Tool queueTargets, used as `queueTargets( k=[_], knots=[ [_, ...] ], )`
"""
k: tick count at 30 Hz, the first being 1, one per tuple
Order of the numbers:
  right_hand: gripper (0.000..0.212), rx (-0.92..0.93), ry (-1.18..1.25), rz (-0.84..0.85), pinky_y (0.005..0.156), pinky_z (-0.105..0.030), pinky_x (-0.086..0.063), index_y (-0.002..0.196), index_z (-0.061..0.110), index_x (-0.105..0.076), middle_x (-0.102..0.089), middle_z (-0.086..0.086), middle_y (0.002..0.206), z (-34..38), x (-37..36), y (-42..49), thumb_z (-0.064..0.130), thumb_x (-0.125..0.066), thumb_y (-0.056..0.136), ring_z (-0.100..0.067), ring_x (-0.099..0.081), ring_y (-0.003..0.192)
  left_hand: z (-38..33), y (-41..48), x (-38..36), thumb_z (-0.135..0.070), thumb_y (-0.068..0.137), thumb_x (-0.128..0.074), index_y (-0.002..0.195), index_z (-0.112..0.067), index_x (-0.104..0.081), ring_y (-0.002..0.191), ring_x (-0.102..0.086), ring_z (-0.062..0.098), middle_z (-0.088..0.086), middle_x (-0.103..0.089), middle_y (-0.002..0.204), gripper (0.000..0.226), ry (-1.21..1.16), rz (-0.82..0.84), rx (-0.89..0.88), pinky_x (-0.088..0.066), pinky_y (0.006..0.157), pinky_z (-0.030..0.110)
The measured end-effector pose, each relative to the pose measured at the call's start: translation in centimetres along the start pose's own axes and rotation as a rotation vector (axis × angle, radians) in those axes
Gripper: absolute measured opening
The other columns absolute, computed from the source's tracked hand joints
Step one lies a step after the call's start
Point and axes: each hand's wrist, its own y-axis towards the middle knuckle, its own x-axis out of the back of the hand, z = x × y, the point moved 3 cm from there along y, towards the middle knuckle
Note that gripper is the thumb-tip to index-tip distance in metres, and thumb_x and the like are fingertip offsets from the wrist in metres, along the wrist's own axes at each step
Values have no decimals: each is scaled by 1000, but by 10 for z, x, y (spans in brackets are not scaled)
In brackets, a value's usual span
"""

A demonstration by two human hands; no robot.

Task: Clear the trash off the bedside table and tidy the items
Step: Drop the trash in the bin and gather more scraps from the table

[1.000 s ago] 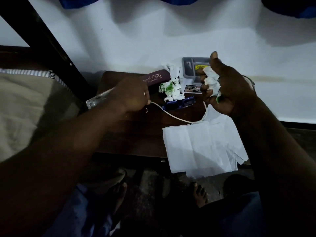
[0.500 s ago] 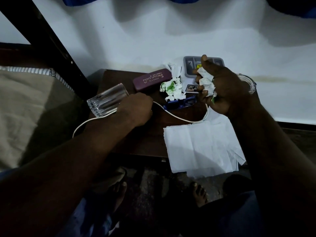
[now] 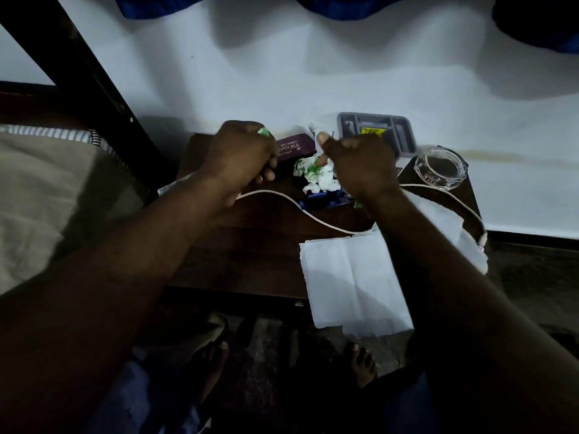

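Note:
On the dark wooden bedside table (image 3: pixel 250 245), my left hand (image 3: pixel 241 155) is curled into a fist by the maroon spectacle case (image 3: pixel 293 148). A green scrap (image 3: pixel 263 131) pokes out of the top of the fist. The white cable (image 3: pixel 313 219) comes out from under that wrist; I cannot tell if the hand holds it. My right hand (image 3: pixel 360 164) is curled over the pile of crumpled white-and-green paper (image 3: pixel 316 175). It grips a tissue wad, of which a green bit (image 3: pixel 357 203) shows under the wrist.
A grey compartment tray (image 3: pixel 376 133) stands against the wall, with a glass ashtray (image 3: pixel 440 169) to its right. A blue item (image 3: pixel 326 198) lies under the paper pile. White paper sheets (image 3: pixel 351 277) hang over the front edge. A drinking glass (image 3: pixel 175 186) lies under my left forearm.
My left hand moved up from the cable to beside the spectacle case. My right hand came down and left from the tray onto the paper pile.

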Motion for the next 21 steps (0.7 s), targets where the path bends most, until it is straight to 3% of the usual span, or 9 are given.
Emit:
queueTargets(
  k=[3, 5, 8, 11, 15, 21],
  knots=[
    [16, 88, -244, 47, 77, -30, -54, 85, 20, -78, -78, 7, 89, 8, -15, 5, 24, -65, 91, -10, -71, 82, 1, -2, 2, -9, 74, -51, 58, -11, -58, 36, -48, 13, 3, -56, 52, 18, -147, -30, 116, -30, 39, 16],
    [19, 130, -369, 68, 83, -31, -54, 92, 19, -77, -77, -1, 103, 14, -25, 5, 12, -61, 85, -24, -71, 96, 4, -2, 4, -17, 73, -53, 55, -12, -60, 36, -45, 15, 2, -56, 52, 20, -194, -12, 162, -28, 39, 15],
    [26, 201, -545, 85, 89, -40, -57, 104, 12, -77, -72, -14, 112, 22, -45, 2, 11, -61, 83, -36, -69, 105, 11, 1, 6, -22, 83, -56, 54, -12, -64, 39, -41, 16, 6, -57, 58, 32, -194, 26, 169, -24, 39, 16],
    [27, 188, -690, 121, 84, -41, -56, 110, 7, -72, -70, -17, 116, 21, -65, 3, 12, -62, 86, -38, -69, 109, 12, 3, 4, -31, 95, -61, 52, -18, -66, 39, -38, 13, 9, -54, 68, 45, -163, 91, 140, -22, 37, 15],
    [27, 153, -761, 150, 81, -41, -56, 111, 8, -72, -71, -17, 116, 13, -76, 3, 11, -60, 87, -37, -69, 108, 11, 5, 6, -48, 93, -66, 48, -22, -65, 35, -39, 10, 0, -48, 55, 52, -120, 64, 111, -24, 36, 14],
    [27, 188, -755, 52, 79, -40, -56, 112, 9, -71, -71, -16, 109, 17, -75, 10, 18, -62, 88, -37, -70, 102, 6, 8, 9, -45, 90, -71, 46, -22, -66, 33, -41, 11, 0, -51, 50, 49, -87, 10, 71, -27, 35, 14]
  ],
)
